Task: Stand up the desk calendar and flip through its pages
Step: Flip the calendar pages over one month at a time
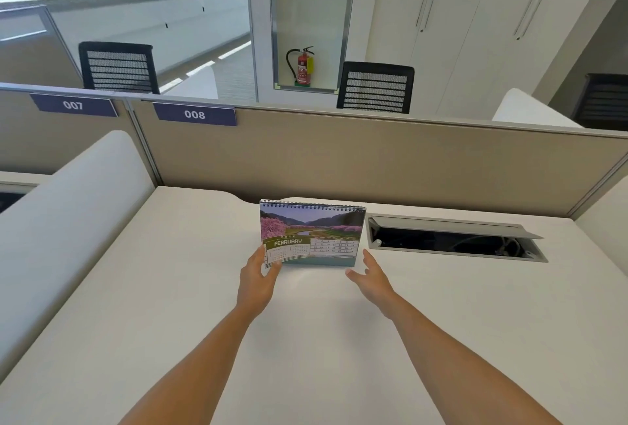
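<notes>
The desk calendar (pixel 312 232) stands upright on the white desk (pixel 306 339), spiral binding on top. It shows the February page with a picture of pink blossom trees and hills. My left hand (pixel 255 283) pinches the page's lower left corner between thumb and fingers. My right hand (pixel 368 277) hovers just off the calendar's lower right corner, fingers spread, holding nothing.
An open cable hatch (pixel 455 237) with its lid raised sits in the desk right of the calendar. A beige partition (pixel 356 159) with a "008" label runs behind. A rounded white divider (pixel 68 214) borders the desk's left side.
</notes>
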